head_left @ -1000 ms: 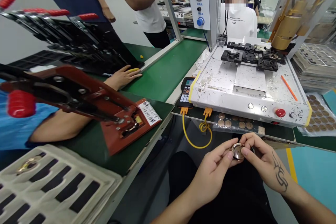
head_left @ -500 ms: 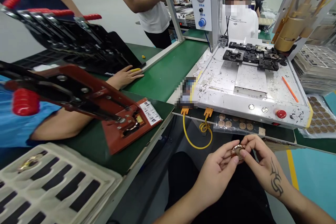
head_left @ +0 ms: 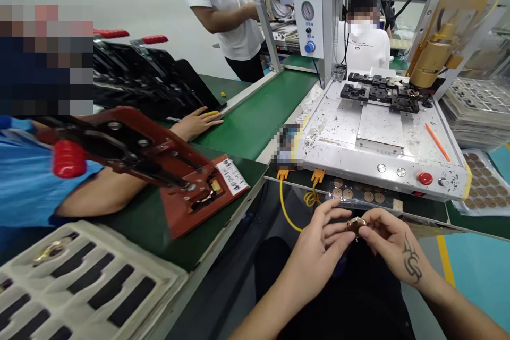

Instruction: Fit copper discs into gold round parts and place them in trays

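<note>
A small gold-coloured watch case (head_left: pixel 356 226) is held over my lap between both hands. My left hand (head_left: pixel 319 249) pinches its left side with thumb and forefinger, the other fingers stretched loosely beyond. On the opposite side, the thumb and curled fingers of my right hand (head_left: pixel 392 241) close on it. Its shiny rim and a darker face show, and fingertips cover part of the edge. In front of the hands stands a white press machine (head_left: pixel 338 151) with black fixtures (head_left: pixel 378 90) on its bed.
A red-brown toggle clamp press (head_left: pixel 191 196) stands on the left bench, above a moulded tray (head_left: pixel 131 255) with a gold-coloured part in it. A co-worker's hand (head_left: pixel 195 125) rests on the green bench. Yellow cables (head_left: pixel 283 204) hang below the machine. Stacked trays (head_left: pixel 474 111) stand right.
The watch case has been turned in my fingers, from its round opening showing to a more tilted view. My left fingers have spread and lifted. The camera view has shifted slightly.
</note>
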`<state>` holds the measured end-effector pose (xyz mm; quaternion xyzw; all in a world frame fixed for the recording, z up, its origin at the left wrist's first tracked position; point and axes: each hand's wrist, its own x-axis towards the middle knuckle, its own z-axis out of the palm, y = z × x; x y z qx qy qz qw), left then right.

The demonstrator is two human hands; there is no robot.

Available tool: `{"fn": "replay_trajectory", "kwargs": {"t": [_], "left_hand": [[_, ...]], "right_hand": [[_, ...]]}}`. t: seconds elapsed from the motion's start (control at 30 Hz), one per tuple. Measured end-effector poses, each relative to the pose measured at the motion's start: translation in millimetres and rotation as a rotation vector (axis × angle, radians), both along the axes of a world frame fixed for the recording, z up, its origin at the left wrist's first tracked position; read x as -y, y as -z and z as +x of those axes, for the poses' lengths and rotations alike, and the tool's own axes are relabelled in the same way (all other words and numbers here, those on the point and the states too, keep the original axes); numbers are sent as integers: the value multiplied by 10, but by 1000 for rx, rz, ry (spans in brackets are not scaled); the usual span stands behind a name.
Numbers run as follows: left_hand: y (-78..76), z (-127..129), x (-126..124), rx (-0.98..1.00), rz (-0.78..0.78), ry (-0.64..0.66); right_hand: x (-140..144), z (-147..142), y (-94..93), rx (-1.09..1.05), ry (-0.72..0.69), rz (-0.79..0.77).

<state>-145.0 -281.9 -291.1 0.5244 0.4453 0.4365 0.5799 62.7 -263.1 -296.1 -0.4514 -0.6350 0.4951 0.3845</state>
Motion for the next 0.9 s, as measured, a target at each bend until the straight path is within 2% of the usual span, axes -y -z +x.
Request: {"fn": "replay_trajectory", "kwargs": {"t": [0.07, 0.17, 0.5, 0.7, 0.77, 0.9], "left_hand": [[-14, 7, 12, 34, -53, -36], [-29, 11, 51, -12, -65, -42], [-109, -33, 146, 30, -71, -99], [-95, -65, 184, 7, -36, -144], [-104, -111, 163, 41, -67, -114], [-189, -222, 107, 69, -125, -72]], "right_hand": [[11, -64, 39, -150, 29, -142], [38, -148, 80, -253, 36, -207], [61, -253, 7, -195, 3, -228], [60, -286, 13, -196, -23, -187], [31, -286, -28, -174, -61, -177], [-72, -292, -148, -103, -226, -158]]}}
